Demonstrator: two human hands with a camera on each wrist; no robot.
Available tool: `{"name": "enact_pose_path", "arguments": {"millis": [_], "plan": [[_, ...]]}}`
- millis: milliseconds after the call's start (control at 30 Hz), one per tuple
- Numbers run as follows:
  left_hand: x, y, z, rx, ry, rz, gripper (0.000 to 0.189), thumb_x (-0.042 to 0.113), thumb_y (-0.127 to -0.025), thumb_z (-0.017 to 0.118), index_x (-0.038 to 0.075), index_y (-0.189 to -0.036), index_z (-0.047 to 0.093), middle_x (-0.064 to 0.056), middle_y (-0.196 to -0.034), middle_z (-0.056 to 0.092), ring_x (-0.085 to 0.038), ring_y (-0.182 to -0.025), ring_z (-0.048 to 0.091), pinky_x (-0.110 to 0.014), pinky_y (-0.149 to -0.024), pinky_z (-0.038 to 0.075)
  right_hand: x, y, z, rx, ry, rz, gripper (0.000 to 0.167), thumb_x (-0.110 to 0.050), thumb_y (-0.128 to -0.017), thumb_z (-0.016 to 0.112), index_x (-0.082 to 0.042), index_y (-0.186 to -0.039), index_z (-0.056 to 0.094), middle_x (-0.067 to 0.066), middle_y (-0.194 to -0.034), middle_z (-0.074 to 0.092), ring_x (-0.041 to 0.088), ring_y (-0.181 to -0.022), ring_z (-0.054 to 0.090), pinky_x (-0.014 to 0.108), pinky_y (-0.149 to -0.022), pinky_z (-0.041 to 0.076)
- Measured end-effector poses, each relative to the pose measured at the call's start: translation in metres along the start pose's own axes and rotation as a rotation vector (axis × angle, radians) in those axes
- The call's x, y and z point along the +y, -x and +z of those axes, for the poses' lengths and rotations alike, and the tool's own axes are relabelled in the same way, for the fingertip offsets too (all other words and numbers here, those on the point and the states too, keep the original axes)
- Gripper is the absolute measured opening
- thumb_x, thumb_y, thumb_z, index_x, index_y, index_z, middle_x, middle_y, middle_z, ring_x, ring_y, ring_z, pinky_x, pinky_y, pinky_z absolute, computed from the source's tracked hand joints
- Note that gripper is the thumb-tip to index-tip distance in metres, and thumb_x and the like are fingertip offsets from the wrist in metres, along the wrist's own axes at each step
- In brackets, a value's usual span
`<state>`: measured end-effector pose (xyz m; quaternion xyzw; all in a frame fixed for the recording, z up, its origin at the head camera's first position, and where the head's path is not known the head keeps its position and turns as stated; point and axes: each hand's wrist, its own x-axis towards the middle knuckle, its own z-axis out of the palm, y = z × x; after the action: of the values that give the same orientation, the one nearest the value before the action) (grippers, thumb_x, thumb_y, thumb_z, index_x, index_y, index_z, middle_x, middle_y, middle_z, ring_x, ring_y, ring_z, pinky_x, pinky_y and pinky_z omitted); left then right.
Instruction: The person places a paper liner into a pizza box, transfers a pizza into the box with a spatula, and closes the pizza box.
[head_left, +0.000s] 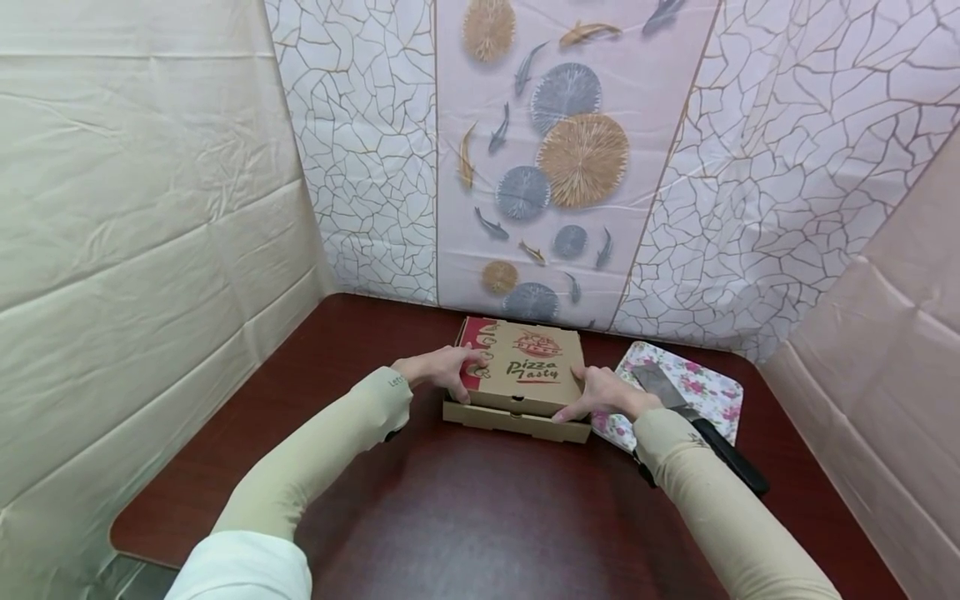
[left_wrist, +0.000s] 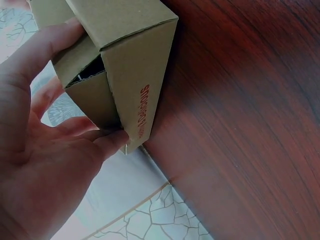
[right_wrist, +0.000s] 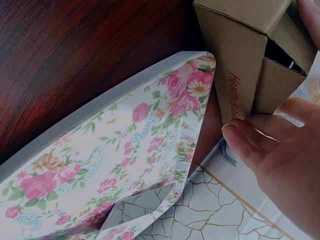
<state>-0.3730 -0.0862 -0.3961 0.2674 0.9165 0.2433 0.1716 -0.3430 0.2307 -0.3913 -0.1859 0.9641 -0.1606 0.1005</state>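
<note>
A brown cardboard pizza box stands toward the back of the table, its lid (head_left: 534, 354) printed in red and green. The lid sits slightly raised off the base (head_left: 517, 423), and a dark gap shows at the front corners in both wrist views. My left hand (head_left: 450, 367) grips the lid's left side, thumb at the front, fingertips by the printed side wall (left_wrist: 142, 85). On the right side my right hand (head_left: 606, 393) holds the lid likewise, its thumb at the front corner and its fingers along the side (right_wrist: 237, 75). The box's contents are hidden.
Right of the box lies a floral cutting board (head_left: 720, 393). A broad-bladed knife (head_left: 660, 383) rests on it, its black handle (head_left: 731, 457) reaching past the board's edge. The dark red table (head_left: 480, 508) meets a patterned cloth backdrop (head_left: 375, 167) behind the box.
</note>
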Motion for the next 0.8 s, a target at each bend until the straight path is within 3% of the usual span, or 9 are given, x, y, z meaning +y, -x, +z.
{"name": "enact_pose_path", "arguments": {"millis": [300,467,800], "plan": [[-0.0005,0.0000,0.0041,-0.009,0.016,-0.019,0.073,0.010,-0.073,0.081,0.018,-0.139,0.050,-0.016,-0.162,0.008,-0.031,-0.150,0.013,-0.046,-0.115,0.030,0.0000,0.0008,0.0025,0.010,0.022,-0.012,0.088,-0.054,-0.062,0.085,-0.007,-0.128,0.052,0.002,-0.087,0.067,0.016,-0.080,0.058,0.037,-0.079,0.049],[0.0007,0.0011,0.0043,-0.003,0.006,-0.017,0.072,0.009,-0.073,0.080,0.018,-0.138,0.051,-0.017,-0.162,0.009,-0.032,-0.150,0.014,-0.046,-0.115,0.031,0.0004,0.0007,0.0030,0.017,0.035,-0.022,0.095,-0.055,-0.061,0.085,-0.005,-0.134,0.049,0.005,-0.092,0.069,0.018,-0.086,0.062,0.040,-0.083,0.051],[0.0044,0.0019,0.0013,-0.017,-0.038,0.006,0.073,0.010,-0.073,0.080,0.017,-0.139,0.050,-0.015,-0.160,0.022,-0.031,-0.150,0.015,-0.045,-0.116,0.029,-0.0019,0.0036,0.0026,0.001,0.051,-0.014,0.109,-0.058,-0.063,0.083,0.001,-0.143,0.039,0.017,-0.110,0.068,0.023,-0.097,0.063,0.041,-0.086,0.050]]}}
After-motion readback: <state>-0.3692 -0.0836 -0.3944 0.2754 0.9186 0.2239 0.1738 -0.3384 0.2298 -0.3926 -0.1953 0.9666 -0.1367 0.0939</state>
